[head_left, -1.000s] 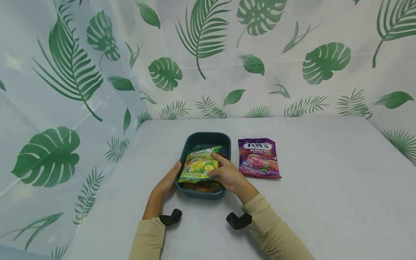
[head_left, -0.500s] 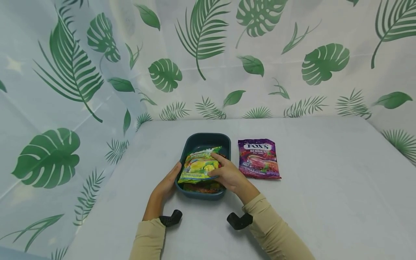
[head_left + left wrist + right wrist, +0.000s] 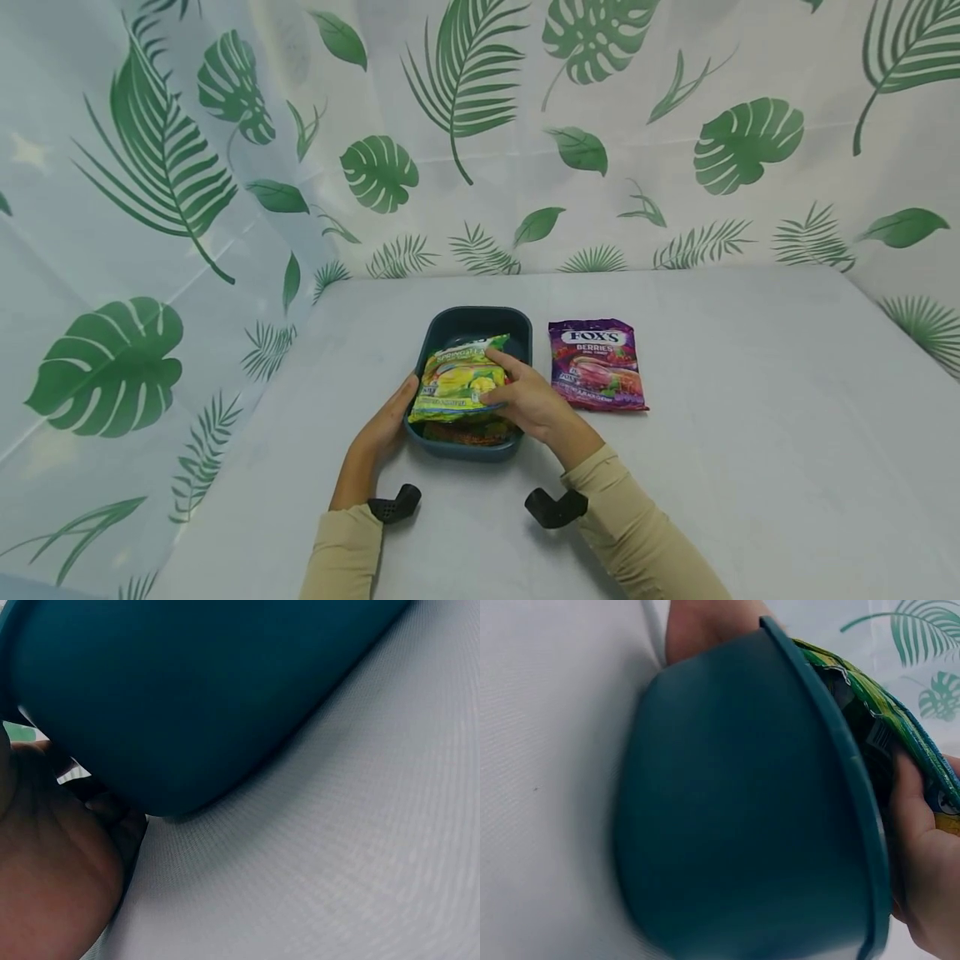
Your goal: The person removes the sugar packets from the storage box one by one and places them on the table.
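Observation:
My right hand [image 3: 536,408] grips the right side of a yellow-green candy bag [image 3: 457,390], which leans tilted at the top of a dark teal plastic bin [image 3: 467,455]. In the right wrist view, the fingers and thumb of that hand [image 3: 928,859] hold the bag's edge [image 3: 900,720] above the bin's rim. Against the bin's left wall rests my left hand [image 3: 381,427], its fingers mostly hidden; in the left wrist view the palm [image 3: 60,855] lies beside the bin's corner. Under the yellow-green bag, another dark reddish-brown packet [image 3: 468,432] shows inside the bin.
A purple FOX'S Berries candy bag [image 3: 597,367] lies flat on the white table [image 3: 750,433], right of the bin. Behind and to the left hang white sheets with green leaf prints [image 3: 480,200].
The yellow-green bag has shifted slightly left and changed its tilt a little in my right hand. My left hand and the bin have stayed put.

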`<state>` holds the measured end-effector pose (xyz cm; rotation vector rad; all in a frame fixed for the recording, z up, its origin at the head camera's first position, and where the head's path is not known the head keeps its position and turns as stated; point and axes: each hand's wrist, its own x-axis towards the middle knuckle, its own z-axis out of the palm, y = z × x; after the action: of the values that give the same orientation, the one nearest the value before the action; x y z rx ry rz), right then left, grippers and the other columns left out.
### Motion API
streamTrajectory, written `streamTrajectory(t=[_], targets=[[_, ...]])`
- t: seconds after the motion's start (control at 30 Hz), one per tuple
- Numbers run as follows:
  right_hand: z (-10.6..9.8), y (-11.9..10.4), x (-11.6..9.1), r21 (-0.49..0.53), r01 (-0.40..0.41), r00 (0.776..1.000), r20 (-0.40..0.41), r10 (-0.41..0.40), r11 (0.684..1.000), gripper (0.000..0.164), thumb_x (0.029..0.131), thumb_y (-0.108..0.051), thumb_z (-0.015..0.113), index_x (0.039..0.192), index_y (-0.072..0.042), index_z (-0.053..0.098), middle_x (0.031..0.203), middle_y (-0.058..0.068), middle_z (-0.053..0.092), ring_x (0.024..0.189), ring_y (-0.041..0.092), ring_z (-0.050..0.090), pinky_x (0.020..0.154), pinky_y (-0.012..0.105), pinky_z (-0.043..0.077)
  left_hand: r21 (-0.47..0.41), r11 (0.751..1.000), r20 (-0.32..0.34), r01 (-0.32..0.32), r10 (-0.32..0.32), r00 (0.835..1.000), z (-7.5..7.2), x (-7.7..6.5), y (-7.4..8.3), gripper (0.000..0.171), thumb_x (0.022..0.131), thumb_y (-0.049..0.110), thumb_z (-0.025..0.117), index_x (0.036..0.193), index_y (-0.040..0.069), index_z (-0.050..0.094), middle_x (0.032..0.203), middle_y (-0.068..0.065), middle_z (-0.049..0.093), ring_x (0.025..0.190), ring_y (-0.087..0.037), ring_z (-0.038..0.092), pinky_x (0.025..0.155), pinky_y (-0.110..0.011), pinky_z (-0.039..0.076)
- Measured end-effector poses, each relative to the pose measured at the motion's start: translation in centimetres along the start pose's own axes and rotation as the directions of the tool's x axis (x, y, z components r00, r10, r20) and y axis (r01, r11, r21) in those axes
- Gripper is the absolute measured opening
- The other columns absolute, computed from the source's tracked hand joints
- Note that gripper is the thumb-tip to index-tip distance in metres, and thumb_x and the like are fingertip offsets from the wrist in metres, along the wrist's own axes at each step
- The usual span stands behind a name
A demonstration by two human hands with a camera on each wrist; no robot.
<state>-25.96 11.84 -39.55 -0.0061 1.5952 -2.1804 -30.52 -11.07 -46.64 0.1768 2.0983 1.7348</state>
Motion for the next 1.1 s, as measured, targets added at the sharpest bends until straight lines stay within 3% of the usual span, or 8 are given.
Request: streamTrajectory(t=[0.23, 0.47, 0.57, 0.7, 0.9, 1.1], targets=[[-0.1, -0.6, -0.4, 0.001, -0.01, 1.0, -0.003, 0.01, 1.0, 0.075, 0.09, 0.012, 0.045, 0.153, -0.015, 0.014, 0.153, 0.019, 0.019, 0.129, 0.031, 0.037, 0.114, 0.048, 0.029, -0.003, 1.0, -0.001, -0.009, 0.009, 1.0, 0.1, -0.2, -0.2, 0.076, 0.098, 0.059, 0.027, 0.154, 0.012, 0.005, 0.161, -0.009, -0.001, 0.149, -0.029, -0.008, 0.118, -0.053, -0.004], [-1.1, -1.7, -1.0, -0.006, 0.031, 1.0, 0.004, -0.031, 1.0, 0.077, 0.09, 0.013, 0.045, 0.153, -0.014, 0.011, 0.155, 0.019, 0.014, 0.133, 0.032, 0.032, 0.115, 0.047, 0.028, 0.012, 0.999, -0.001, -0.029, 0.029, 1.0, 0.1, -0.3, -0.2, 0.075, 0.098, 0.059, 0.026, 0.154, 0.013, 0.006, 0.161, -0.008, -0.001, 0.149, -0.028, -0.007, 0.119, -0.051, -0.003], [-2.2, -2.6, -1.5, -0.033, 0.065, 0.998, 0.009, -0.065, 0.997, 0.079, 0.089, 0.012, 0.045, 0.154, -0.014, 0.009, 0.156, 0.018, 0.012, 0.131, 0.029, 0.033, 0.109, 0.036, 0.039, 0.019, 1.0, -0.013, -0.011, 0.012, 1.0, 0.1, -0.2, -0.1, 0.077, 0.098, 0.059, 0.026, 0.153, 0.01, 0.005, 0.161, -0.009, -0.002, 0.149, -0.029, -0.007, 0.119, -0.052, -0.003], [-4.2, -4.0, -2.6, -0.05, 0.128, 0.992, 0.013, -0.128, 0.99, 0.081, 0.088, 0.013, 0.046, 0.154, -0.015, 0.008, 0.156, 0.017, 0.011, 0.125, 0.022, 0.038, 0.09, 0.018, 0.049, 0.012, 1.0, -0.028, 0.003, -0.003, 1.0, 0.2, -0.2, 0.0, 0.078, 0.098, 0.059, 0.027, 0.153, 0.009, 0.006, 0.161, -0.01, -0.002, 0.148, -0.03, -0.008, 0.118, -0.053, -0.004], [-7.2, -5.6, -4.4, -0.092, 0.228, 0.973, 0.004, -0.229, 0.969, 0.079, 0.088, 0.011, 0.045, 0.154, -0.013, 0.008, 0.141, 0.009, 0.03, 0.106, 0.006, 0.052, 0.084, 0.015, 0.051, 0.021, 1.0, -0.031, -0.006, 0.006, 1.0, 0.3, -0.1, 0.0, 0.07, 0.1, 0.053, 0.025, 0.153, 0.011, 0.006, 0.161, -0.008, -0.001, 0.149, -0.029, -0.008, 0.119, -0.053, -0.004], [-10.0, -6.6, -6.3, -0.082, 0.31, 0.948, -0.056, -0.315, 0.947, 0.076, 0.09, 0.011, 0.044, 0.153, -0.015, 0.012, 0.131, -0.003, 0.035, 0.103, 0.005, 0.053, 0.08, 0.016, 0.052, 0.033, 0.999, -0.035, 0.002, -0.001, 0.999, 0.2, -0.1, 0.1, 0.073, 0.099, 0.056, 0.026, 0.154, 0.012, 0.007, 0.162, -0.008, -0.001, 0.148, -0.029, -0.009, 0.118, -0.054, -0.005]])
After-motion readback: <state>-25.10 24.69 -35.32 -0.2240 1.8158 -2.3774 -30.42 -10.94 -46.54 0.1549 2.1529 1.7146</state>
